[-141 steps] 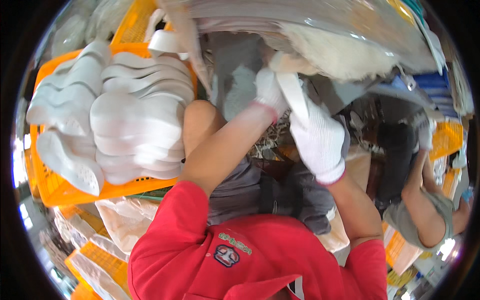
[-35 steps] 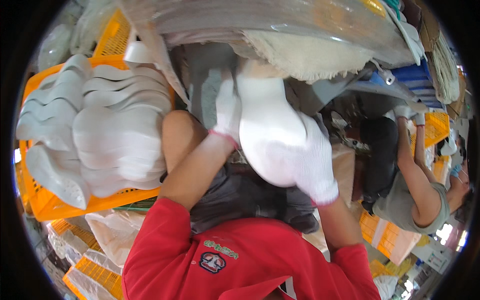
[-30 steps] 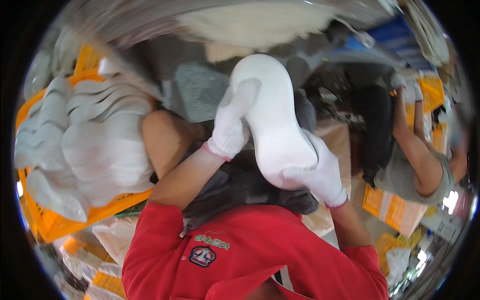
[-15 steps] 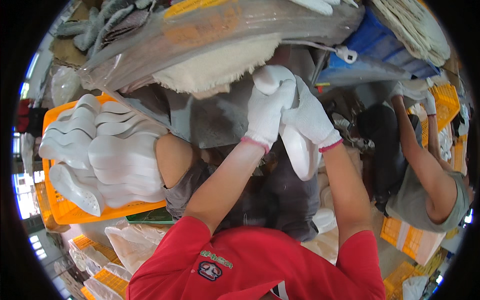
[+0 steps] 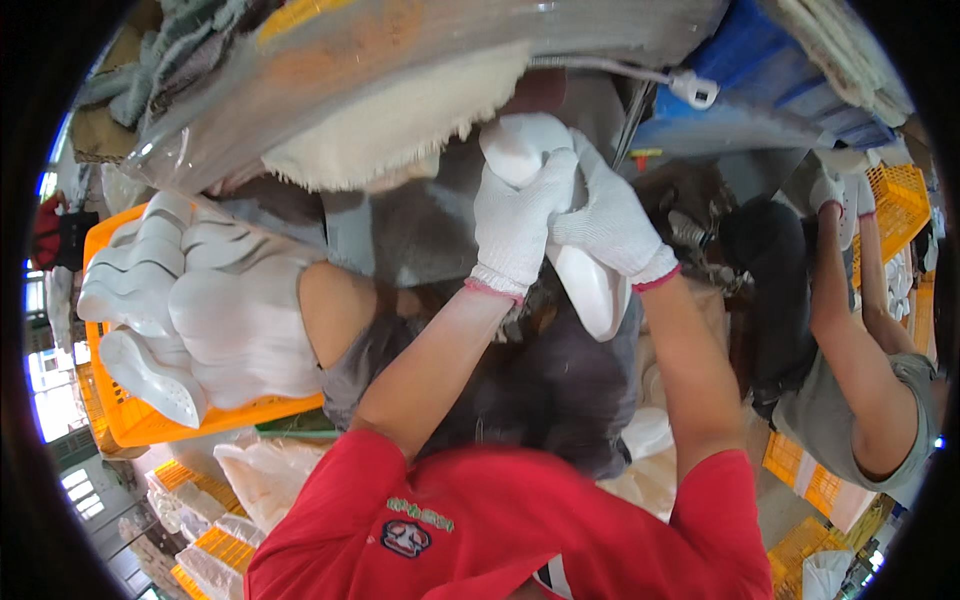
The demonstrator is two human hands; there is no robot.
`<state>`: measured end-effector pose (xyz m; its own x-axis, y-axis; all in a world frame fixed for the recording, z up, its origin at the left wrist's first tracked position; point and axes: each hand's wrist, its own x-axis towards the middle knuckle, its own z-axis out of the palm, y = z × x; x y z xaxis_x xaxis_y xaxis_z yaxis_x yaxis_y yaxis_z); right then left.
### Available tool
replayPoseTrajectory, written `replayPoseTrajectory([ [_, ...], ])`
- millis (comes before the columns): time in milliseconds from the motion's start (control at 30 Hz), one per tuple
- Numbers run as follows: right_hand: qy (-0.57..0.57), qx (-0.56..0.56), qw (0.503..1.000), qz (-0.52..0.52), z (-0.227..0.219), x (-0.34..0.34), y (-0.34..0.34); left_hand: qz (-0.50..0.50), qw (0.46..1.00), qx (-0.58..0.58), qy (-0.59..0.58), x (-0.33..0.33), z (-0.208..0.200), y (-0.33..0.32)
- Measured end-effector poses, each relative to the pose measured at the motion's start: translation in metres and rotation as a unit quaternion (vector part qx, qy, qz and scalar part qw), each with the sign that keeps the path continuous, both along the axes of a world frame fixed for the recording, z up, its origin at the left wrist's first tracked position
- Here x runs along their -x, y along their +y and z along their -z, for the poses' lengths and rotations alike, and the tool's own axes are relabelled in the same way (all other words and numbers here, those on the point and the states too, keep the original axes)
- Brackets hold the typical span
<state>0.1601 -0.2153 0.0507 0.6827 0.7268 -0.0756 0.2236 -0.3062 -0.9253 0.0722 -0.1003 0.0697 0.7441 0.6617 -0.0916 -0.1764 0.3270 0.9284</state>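
Observation:
In white knit gloves with pink cuffs, my left hand point(image 5: 520, 222) and my right hand point(image 5: 606, 214) are both closed round the middle of one white shoe sole point(image 5: 592, 297). One rounded end sticks out beyond my fingers, the other points down toward my lap. Just ahead and to the left of my hands is a cream cloth wheel with a frayed edge point(image 5: 400, 130), partly under a clear plastic cover point(image 5: 400, 45). A gap shows between sole and wheel. My palms hide the sole's middle.
An orange crate point(image 5: 118, 410) on my left is heaped with similar white soles point(image 5: 235, 320). A white cable with a plug point(image 5: 692, 90) hangs near a blue bin point(image 5: 740, 85) ahead right. At right, another person point(image 5: 850, 400) works with gloved hands.
Both hands, still gripping the sole, have shifted slightly left and away from me. The view has shifted a little as well. At right, the other person's hands have moved.

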Motion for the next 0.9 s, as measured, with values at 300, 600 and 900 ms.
replayPoseTrajectory([
  [300,0.007,-0.189,0.979,-0.070,0.016,0.019,-0.004,0.001,0.981,-0.167,0.104,0.037,0.003,-0.012],
  [600,0.129,-0.022,0.991,0.001,0.046,0.092,0.036,-0.013,0.961,-0.190,0.200,0.113,0.000,0.040],
  [900,-0.215,0.112,0.970,-0.004,0.037,0.136,-0.074,-0.085,0.816,-0.558,0.125,0.298,-0.070,0.134],
])
